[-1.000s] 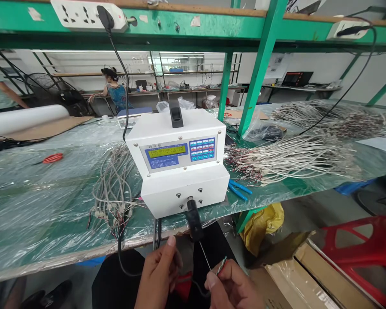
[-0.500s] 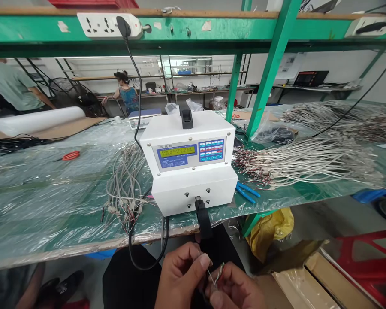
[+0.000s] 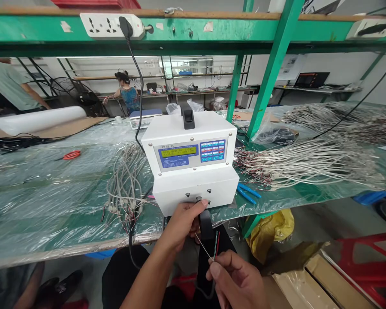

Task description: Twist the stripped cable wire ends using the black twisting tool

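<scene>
A white wire-twisting machine [image 3: 193,163] with a lit display and keypad stands on the bench. My left hand [image 3: 186,221] is closed around the upper end of the black clamp-like piece [image 3: 206,225] that hangs from the machine's front spindle, thumb on top. What its fingers pinch underneath is hidden. Lower down, my right hand [image 3: 236,277] grips the end of a grey cable [image 3: 206,294] between thumb and fingers. Out of that grip stick a red wire [image 3: 218,242] and a green-white wire, standing apart, while a thin white wire [image 3: 204,246] slants up towards the left hand.
Grey cables [image 3: 124,184] lie in a bundle left of the machine; a large pile of cables [image 3: 309,165] lies to the right. Near the machine are blue pliers [image 3: 246,193]; red scissors [image 3: 71,155] lie farther left. Cardboard boxes [image 3: 318,279] stand at lower right.
My left hand has moved up from the wires to the black piece at the spindle. The twisted wires in my right hand now stand apart and straighter.
</scene>
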A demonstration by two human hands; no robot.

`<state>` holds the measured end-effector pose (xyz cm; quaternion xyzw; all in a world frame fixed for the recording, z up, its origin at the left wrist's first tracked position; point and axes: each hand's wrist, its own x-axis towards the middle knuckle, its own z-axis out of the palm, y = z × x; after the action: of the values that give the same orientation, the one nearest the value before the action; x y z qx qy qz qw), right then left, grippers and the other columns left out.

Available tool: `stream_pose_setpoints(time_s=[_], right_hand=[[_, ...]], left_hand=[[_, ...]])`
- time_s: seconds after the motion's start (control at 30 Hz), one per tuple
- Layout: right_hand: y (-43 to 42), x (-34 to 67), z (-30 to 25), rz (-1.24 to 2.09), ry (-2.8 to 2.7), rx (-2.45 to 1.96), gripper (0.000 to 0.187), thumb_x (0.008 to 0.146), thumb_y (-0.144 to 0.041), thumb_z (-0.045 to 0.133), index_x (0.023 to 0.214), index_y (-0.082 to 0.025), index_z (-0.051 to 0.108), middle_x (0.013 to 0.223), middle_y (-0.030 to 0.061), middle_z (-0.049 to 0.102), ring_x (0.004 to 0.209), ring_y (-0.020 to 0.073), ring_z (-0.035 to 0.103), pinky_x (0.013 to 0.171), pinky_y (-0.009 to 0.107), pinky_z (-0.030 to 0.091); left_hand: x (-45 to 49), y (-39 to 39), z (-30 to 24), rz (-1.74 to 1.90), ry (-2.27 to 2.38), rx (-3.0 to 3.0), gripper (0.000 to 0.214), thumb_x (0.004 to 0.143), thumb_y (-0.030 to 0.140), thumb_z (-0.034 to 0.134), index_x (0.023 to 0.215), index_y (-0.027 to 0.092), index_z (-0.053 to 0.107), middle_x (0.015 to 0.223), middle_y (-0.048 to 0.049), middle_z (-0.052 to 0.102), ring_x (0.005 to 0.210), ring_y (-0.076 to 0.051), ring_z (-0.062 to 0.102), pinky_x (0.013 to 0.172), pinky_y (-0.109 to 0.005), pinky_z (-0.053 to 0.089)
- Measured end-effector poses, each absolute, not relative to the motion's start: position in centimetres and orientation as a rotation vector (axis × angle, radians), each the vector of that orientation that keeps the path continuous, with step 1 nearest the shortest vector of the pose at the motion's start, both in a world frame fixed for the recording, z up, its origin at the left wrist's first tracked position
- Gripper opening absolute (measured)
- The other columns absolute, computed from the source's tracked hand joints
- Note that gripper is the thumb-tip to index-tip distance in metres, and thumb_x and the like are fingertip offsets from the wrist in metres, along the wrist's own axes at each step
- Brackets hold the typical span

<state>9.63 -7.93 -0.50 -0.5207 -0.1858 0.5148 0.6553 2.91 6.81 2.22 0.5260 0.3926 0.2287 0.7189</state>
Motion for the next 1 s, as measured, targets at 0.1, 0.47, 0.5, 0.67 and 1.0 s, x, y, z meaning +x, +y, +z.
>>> stream_pose_setpoints(time_s=[0.1,0.47,0.5,0.67,1.0], right_hand=[[-7.4,9.5,-0.7,1.136,-0.452,-1.171,0.056,0.065,-0.063,0.082,0.069,-0.01,0.063,0.061,0.003,0.064,0.034,0.0002,0.039,0.036,0.013,0.027],[-6.6,9.6,-1.2,1.038,-0.461,-1.211,0.052,0.072,-0.062,0.078,0.07,-0.012,0.064,0.054,-0.002,0.056,0.036,0.0013,0.038,0.037,0.013,0.029],[-6.6,9.6,-1.2,1.033,-0.463,-1.213,0.052,0.072,-0.062,0.078,0.07,-0.012,0.063,0.054,-0.0019,0.056,0.036,0.0014,0.038,0.037,0.013,0.029],[-6.5,9.7,-1.6,1.022,-0.483,-1.212,0.05,0.074,-0.06,0.077,0.07,-0.012,0.063,0.053,-0.0026,0.054,0.037,0.0025,0.038,0.038,0.014,0.032],[-6.9,9.3,-1.7,0.998,-0.499,-1.231,0.051,0.076,-0.06,0.074,0.073,-0.011,0.063,0.063,0.0013,0.061,0.037,0.0011,0.04,0.038,0.013,0.033]], left_hand=[[3.3,7.1,2.4,0.493,0.853,1.148,0.05,0.077,0.052,0.065,0.051,0.021,0.036,0.04,0.0093,0.025,0.035,-0.005,0.02,0.036,-0.019,0.018],[3.2,6.9,2.4,0.53,0.825,1.131,0.045,0.079,0.048,0.065,0.051,0.02,0.043,0.038,0.0077,0.033,0.031,-0.005,0.025,0.033,-0.018,0.019],[3.1,6.9,2.4,0.532,0.821,1.127,0.046,0.078,0.049,0.066,0.051,0.02,0.042,0.038,0.0081,0.032,0.031,-0.005,0.024,0.033,-0.018,0.02],[2.8,6.9,1.5,0.559,0.846,1.068,0.055,0.075,0.064,0.064,0.051,0.02,0.042,0.038,0.0078,0.029,0.033,-0.006,0.027,0.035,-0.019,0.023],[0.3,3.8,-1.2,0.664,1.016,0.954,0.075,0.08,0.079,0.036,0.052,0.014,0.059,0.037,0.0061,0.026,0.034,-0.006,0.022,0.036,-0.019,0.02]])
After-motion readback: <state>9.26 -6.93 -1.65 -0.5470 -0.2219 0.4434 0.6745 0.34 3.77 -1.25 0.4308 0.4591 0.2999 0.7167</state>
